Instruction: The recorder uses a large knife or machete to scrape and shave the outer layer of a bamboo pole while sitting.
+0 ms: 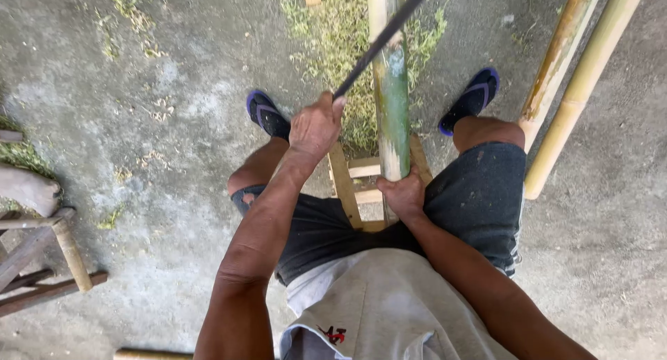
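Gripping a long dark blade (pixel 382 37) in a closed left hand (pixel 314 127) angled across the green bamboo pole (pixel 391 89), whose long axis runs straight away between the feet, right hand (pixel 403 195) clamped around its near end on the wooden stand (pixel 345 183).

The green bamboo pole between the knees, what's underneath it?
Under the green bamboo pole sits a small wooden slatted frame, with grassy shavings on the concrete beyond. The right hand grips the pole's near end, hiding what lies below there.
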